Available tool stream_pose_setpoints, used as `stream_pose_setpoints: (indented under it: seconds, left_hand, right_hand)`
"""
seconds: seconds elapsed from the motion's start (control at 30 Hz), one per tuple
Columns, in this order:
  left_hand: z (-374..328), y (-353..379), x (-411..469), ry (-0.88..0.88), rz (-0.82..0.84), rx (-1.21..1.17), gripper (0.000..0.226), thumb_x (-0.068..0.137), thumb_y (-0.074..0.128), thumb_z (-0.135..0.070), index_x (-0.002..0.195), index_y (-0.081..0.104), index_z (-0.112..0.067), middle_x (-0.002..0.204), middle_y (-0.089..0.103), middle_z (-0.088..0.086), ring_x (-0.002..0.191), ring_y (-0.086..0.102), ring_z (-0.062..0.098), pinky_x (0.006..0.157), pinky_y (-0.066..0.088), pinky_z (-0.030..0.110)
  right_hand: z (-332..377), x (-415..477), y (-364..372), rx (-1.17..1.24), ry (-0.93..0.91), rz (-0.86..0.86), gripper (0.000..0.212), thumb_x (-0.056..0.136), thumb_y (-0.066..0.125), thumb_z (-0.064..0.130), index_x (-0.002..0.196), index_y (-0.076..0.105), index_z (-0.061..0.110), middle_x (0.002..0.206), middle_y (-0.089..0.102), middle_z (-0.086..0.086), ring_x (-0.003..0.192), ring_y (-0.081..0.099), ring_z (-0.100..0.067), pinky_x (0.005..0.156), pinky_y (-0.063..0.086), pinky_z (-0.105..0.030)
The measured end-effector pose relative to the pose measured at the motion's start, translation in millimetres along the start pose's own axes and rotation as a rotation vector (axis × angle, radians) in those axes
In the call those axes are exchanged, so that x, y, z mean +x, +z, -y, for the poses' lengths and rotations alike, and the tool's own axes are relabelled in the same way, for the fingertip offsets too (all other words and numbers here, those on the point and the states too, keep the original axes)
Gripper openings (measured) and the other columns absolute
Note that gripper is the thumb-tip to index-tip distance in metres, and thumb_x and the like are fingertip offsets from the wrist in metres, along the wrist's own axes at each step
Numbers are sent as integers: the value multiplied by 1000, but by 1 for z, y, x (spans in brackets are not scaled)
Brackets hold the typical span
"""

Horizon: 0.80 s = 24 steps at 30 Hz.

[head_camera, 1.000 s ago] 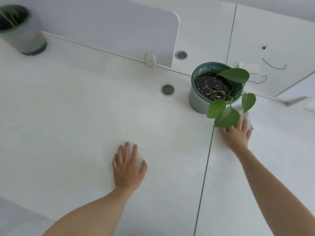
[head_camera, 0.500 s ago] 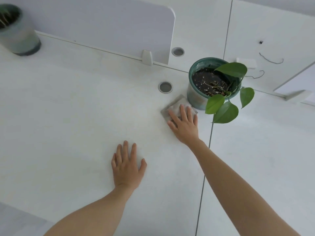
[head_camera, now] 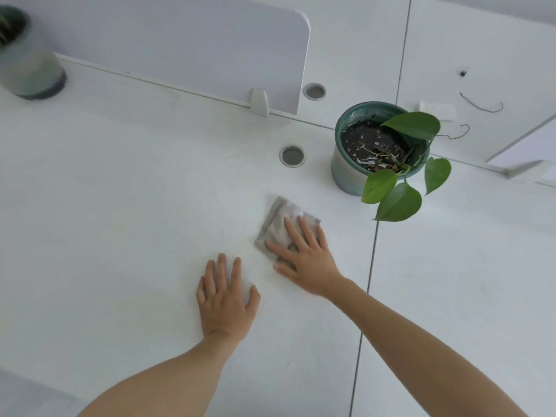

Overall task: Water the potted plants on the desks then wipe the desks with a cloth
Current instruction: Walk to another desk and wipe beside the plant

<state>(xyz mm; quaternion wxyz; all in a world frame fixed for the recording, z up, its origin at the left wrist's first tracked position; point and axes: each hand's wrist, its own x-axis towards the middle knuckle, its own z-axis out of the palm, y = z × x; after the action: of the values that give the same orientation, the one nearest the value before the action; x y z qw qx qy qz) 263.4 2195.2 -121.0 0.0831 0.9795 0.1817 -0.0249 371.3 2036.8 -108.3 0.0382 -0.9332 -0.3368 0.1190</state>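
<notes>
The left hand [head_camera: 225,299] lies nearest, flat on the white desk [head_camera: 120,206], fingers straight and slightly spread, holding nothing. Just beyond it to the right, the right hand [head_camera: 307,260] presses flat on a grey cloth [head_camera: 275,224], fingers straight and fanned out. The cloth lies rumpled on the same desk, left of the dark seam [head_camera: 371,257] with the neighbouring desk [head_camera: 466,281]. Farther right, apart from the cloth, a potted plant [head_camera: 379,145] with dark soil stands by that seam, its leaves hanging over it. A round grommet [head_camera: 291,155] sits left of the pot. Farthest are a white divider panel [head_camera: 195,46] and, far left, a blurred second pot [head_camera: 27,64].
</notes>
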Motion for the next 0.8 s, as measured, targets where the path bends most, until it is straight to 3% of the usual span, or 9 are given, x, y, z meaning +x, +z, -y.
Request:
stream_pose_setpoints:
  seconds: [0.07,0.13,0.2,0.23,0.33,0.43,0.57,0.67,0.8]
  left_hand:
    - [0,-1,0,2,15,5,56,74,36,-43,122,45,-16,128,57,18,121,35,31,92,26,41]
    - [-1,-2,0,3,39,13,57,74,36,-42,121,50,-15,128,58,18,119,44,34,91,26,41]
    - [-2,-4,1,-1,73,21,57,74,36,-42,119,54,-13,127,58,18,115,53,37,91,26,41]
    - [-2,-5,1,-2,89,22,58,74,36,-42,119,56,-12,127,58,18,114,54,38,91,26,41]
    - [-3,-7,1,-4,127,27,58,73,36,-42,118,57,-12,127,58,18,114,55,38,91,26,41]
    - [-4,-9,0,-2,156,24,59,73,35,-42,118,58,-12,127,58,18,114,56,39,91,27,42]
    - [-4,-9,1,9,161,37,59,73,35,-42,117,59,-11,126,59,19,113,57,39,91,26,41]
    - [-4,-9,1,13,162,40,59,73,35,-42,117,60,-11,126,59,19,113,56,39,91,26,42]
    - [-5,-10,0,18,168,38,60,73,35,-42,116,62,-9,125,59,20,112,58,40,90,26,42]
  right_hand:
    - [-17,-37,15,-79,-94,-24,48,92,12,57,128,39,43,145,40,-11,138,25,-35,106,26,-53]
    - [-46,-73,21,-99,-136,-61,45,92,15,57,129,37,44,153,23,-5,144,2,-26,110,12,-44]
    - [-80,-103,21,-90,-78,-102,44,93,15,57,131,34,45,157,3,4,144,-9,-19,110,7,-38]
    - [-96,-114,18,-73,-7,-108,44,93,14,57,131,32,46,158,2,7,144,-7,-17,109,10,-38]
    - [-135,-127,2,78,351,-119,60,86,13,64,131,44,39,150,31,-10,140,15,-25,105,24,-46]
    - [-172,-128,-15,203,761,-150,78,72,11,63,134,44,28,149,31,-15,140,20,-32,109,20,-47]
    - [-184,-105,-26,315,1069,-322,59,79,26,50,125,54,26,141,42,-13,133,27,-32,111,21,-48]
    - [-156,-79,-25,394,1204,-445,45,86,36,40,116,62,19,141,44,-12,137,24,-30,112,18,-46]
    - [-102,-64,-14,364,1097,-462,36,87,44,31,112,65,16,136,50,-16,137,27,-33,111,20,-46]
